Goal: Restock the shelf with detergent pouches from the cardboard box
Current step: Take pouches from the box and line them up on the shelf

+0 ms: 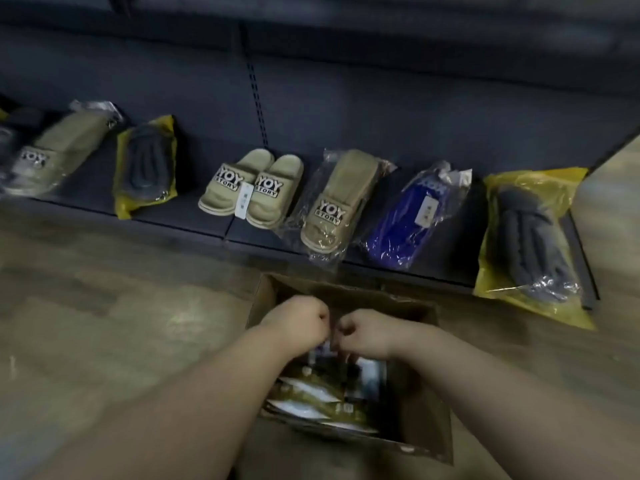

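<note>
Hands: two, the left hand (pixel 298 323) and the right hand (pixel 367 332), both over the box
Cardboard box (pixel 440 441): one, open, on the floor
Pouches (pixel 311 393) in the box: several, overlapping and blurred; exact number cannot be told
Loose beige slippers (pixel 251 187): one pair, two slippers side by side on the shelf (pixel 214 109)
Beige slippers in clear bags: two packs, one (pixel 332 202) right of the loose pair, one (pixel 55 150) at left
Blue slippers in clear bag (pixel 412 216): one pack
Dark slippers in yellow bags: two packs, one (pixel 147 164) left of centre, one (pixel 533 244) at far right
Dark items at the far left edge (pixel 7 140): cut off, count unclear
</note>
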`<act>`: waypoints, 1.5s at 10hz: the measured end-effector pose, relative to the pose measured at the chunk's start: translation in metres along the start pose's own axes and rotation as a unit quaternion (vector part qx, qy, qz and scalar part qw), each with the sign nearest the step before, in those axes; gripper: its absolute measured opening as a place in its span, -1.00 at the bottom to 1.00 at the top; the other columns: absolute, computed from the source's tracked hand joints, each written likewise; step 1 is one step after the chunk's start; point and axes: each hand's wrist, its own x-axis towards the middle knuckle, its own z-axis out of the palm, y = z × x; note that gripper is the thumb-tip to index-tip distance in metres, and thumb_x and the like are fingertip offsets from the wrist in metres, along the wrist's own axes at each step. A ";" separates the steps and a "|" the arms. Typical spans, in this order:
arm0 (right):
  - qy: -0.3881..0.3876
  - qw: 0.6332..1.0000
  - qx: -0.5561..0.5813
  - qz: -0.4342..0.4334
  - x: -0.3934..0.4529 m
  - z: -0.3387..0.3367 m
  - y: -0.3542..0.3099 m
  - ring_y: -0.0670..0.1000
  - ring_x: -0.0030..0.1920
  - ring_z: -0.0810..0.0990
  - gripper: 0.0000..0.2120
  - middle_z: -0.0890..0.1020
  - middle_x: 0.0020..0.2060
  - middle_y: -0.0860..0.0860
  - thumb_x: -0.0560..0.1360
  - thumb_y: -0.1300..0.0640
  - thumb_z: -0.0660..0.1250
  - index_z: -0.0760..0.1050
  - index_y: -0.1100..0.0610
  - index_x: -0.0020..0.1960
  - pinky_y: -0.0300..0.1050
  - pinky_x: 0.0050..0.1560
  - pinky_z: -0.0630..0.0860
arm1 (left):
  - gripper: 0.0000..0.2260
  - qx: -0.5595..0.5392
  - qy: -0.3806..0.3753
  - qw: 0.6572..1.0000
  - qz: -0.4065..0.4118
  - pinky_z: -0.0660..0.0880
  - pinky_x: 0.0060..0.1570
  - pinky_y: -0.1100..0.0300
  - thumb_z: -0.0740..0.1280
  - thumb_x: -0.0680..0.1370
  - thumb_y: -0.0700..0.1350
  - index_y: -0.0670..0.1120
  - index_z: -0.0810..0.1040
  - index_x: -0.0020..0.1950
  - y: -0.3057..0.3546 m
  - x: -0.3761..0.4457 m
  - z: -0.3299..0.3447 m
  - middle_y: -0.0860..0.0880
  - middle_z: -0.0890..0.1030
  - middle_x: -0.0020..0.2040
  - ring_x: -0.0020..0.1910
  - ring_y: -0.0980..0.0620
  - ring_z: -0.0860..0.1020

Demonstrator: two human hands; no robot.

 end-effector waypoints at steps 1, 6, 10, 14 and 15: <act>0.004 0.997 -0.014 0.072 0.029 0.032 0.017 0.07 -0.04 0.58 -0.84 0.57 -0.14 -0.01 0.52 0.10 0.30 0.57 0.03 0.08 -0.21 -0.09 0.42 | -0.74 0.061 -0.107 0.988 -0.093 0.52 0.00 0.12 0.25 0.56 -0.05 -0.06 0.59 0.20 -0.027 0.020 0.036 -0.05 0.59 0.06 0.01 -0.03 0.57; 0.085 0.920 0.261 0.281 0.107 0.088 0.076 0.14 0.05 0.59 -0.40 0.62 0.18 0.18 0.43 -0.06 0.51 0.48 0.27 0.32 -0.04 0.09 0.54 | -0.52 0.025 -0.099 0.963 -0.251 0.37 0.31 0.12 0.18 0.67 -0.12 -0.23 0.16 0.54 -0.056 0.076 0.084 -0.20 0.36 0.47 0.42 -0.13 0.39; -0.024 0.844 0.432 0.317 0.079 0.049 0.072 0.16 -0.01 0.65 -0.86 0.66 -0.12 0.18 0.48 0.18 0.42 0.52 0.22 -0.03 0.16 0.39 0.41 | -0.58 -0.287 0.003 0.905 -0.313 0.48 0.29 -0.03 0.33 0.58 -0.08 -0.24 0.46 0.39 -0.052 0.079 0.058 -0.23 0.53 0.34 0.31 -0.21 0.52; 0.004 0.838 0.510 0.194 -0.010 0.011 0.023 0.18 0.11 0.69 -0.70 0.70 0.07 0.21 0.46 0.32 0.39 0.50 0.20 0.17 0.19 0.18 0.60 | -0.88 -0.468 0.127 0.844 -0.228 0.52 -0.19 0.09 0.36 0.33 -0.14 -0.13 0.55 -0.17 0.001 0.007 0.000 -0.10 0.50 -0.33 -0.30 -0.14 0.52; 0.016 0.851 0.510 0.124 -0.029 -0.002 0.013 0.20 0.13 0.68 -0.71 0.67 0.14 0.23 0.46 0.34 0.38 0.50 0.16 0.16 0.24 0.19 0.58 | -0.86 -0.482 0.160 0.847 -0.156 0.34 -0.37 0.25 0.32 0.35 -0.21 -0.08 0.42 -0.38 0.025 -0.018 -0.023 0.01 0.41 -0.56 -0.51 -0.03 0.39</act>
